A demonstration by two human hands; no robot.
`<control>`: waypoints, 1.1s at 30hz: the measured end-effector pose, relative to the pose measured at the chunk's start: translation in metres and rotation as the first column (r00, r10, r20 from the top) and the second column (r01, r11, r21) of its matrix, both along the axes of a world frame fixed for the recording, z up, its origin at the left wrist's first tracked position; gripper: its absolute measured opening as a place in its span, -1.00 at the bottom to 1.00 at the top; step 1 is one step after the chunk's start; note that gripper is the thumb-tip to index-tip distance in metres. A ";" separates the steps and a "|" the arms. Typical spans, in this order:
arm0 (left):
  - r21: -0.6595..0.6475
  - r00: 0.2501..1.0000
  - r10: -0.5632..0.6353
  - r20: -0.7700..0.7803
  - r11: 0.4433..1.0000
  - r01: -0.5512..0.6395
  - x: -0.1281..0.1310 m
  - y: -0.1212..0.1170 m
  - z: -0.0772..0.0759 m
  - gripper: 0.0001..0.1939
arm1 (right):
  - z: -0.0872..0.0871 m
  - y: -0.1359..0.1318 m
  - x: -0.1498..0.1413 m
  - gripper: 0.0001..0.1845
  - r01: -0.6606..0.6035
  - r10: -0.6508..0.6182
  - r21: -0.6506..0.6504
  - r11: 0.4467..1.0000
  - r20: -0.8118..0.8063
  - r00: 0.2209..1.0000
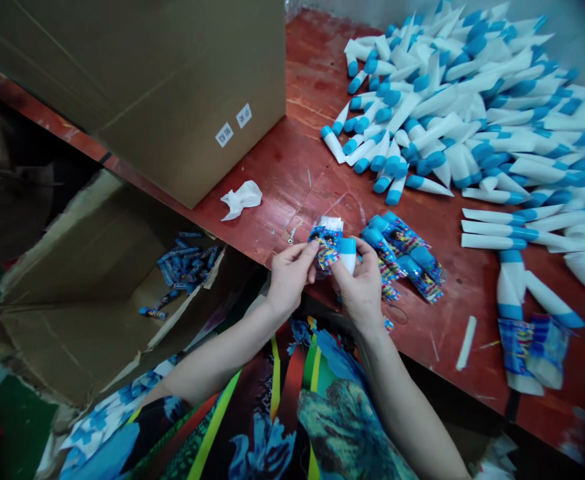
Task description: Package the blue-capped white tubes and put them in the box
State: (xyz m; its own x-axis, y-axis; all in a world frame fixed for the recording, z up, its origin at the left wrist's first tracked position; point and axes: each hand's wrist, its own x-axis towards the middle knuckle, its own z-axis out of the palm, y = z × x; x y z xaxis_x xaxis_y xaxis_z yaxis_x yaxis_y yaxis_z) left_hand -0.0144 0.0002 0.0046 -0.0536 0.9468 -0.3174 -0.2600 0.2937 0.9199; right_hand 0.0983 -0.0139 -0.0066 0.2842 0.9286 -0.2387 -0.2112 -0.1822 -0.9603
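My left hand (288,275) pinches a small printed plastic sleeve (326,243), blue with colourful pictures. My right hand (361,283) grips a white tube with a blue cap (347,253), its cap end up beside the sleeve. The two hands are close together at the table's near edge, and I cannot tell whether the tube touches the sleeve's opening. Just right of my right hand lie several blue-capped tubes in printed sleeves (405,250).
A large pile of white tubes (452,113) covers the table's (317,73) far right. At left stands a big cardboard box (172,87); below it, an open carton (72,287) holds small blue printed tubes (187,263). Crumpled white paper (242,199) and flat printed sleeves (517,343) lie about.
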 end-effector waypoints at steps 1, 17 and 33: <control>0.097 0.997 0.010 -0.081 0.995 -0.002 -0.001 -0.002 0.003 -0.50 | 0.001 0.000 0.001 -0.39 -0.010 0.010 -0.017 1.000 -0.016 1.000; -0.085 1.000 -0.024 -0.010 0.996 0.023 0.005 0.001 -0.002 -0.48 | -0.008 0.000 0.006 -0.39 -0.077 0.072 0.008 0.997 0.284 0.956; -0.229 0.997 0.045 0.065 0.973 -0.029 -0.002 0.013 -0.003 -0.53 | 0.026 -0.025 0.031 -0.58 -0.472 0.199 0.093 0.877 0.823 0.532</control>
State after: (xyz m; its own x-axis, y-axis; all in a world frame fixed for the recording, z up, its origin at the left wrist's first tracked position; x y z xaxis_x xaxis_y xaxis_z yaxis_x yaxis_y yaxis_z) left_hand -0.0167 0.0129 0.0020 -0.0573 0.8467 -0.5290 -0.3354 0.4827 0.8090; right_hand 0.1292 -0.0391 0.0190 -0.1193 0.9752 0.1866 0.6492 0.2188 -0.7285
